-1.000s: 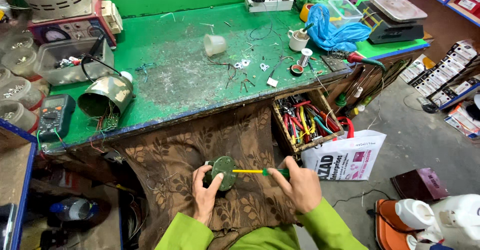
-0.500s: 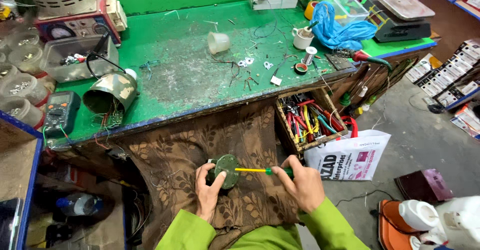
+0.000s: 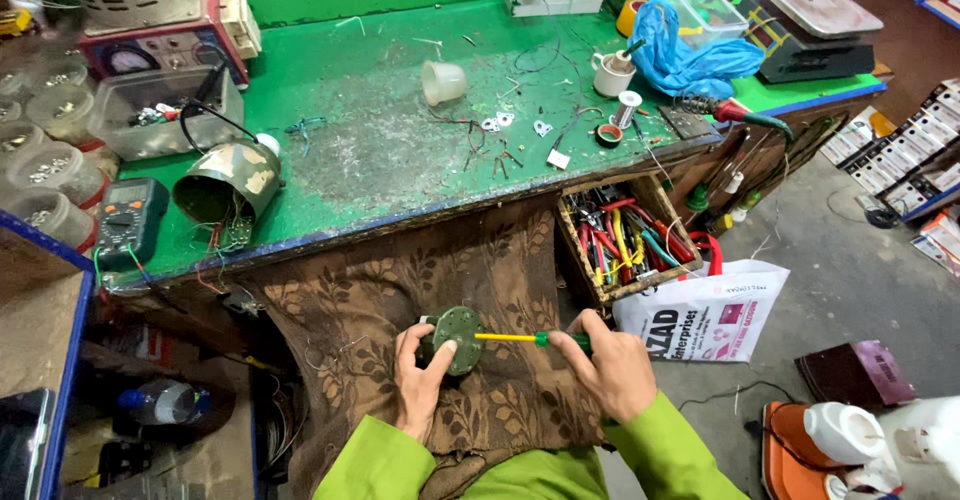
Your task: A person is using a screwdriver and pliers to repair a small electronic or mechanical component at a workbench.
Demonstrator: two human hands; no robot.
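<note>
My left hand (image 3: 418,378) grips a round dark-green disc-shaped part (image 3: 457,338) over my lap, which is covered by a brown patterned cloth (image 3: 400,290). My right hand (image 3: 612,370) is closed on the green handle of a screwdriver (image 3: 530,338); its yellow shaft runs left and its tip meets the face of the disc. Both sleeves are bright green.
In front stands a green workbench (image 3: 390,150) with a camouflage-painted cylinder (image 3: 225,185), a multimeter (image 3: 128,222), a clear cup (image 3: 442,81), small loose parts and wires. An open drawer of tools (image 3: 625,240) hangs at the right, above a white bag (image 3: 700,315).
The view has shifted slightly; both hands stay together over my lap, still holding the disc and screwdriver, with no clear change in grip.
</note>
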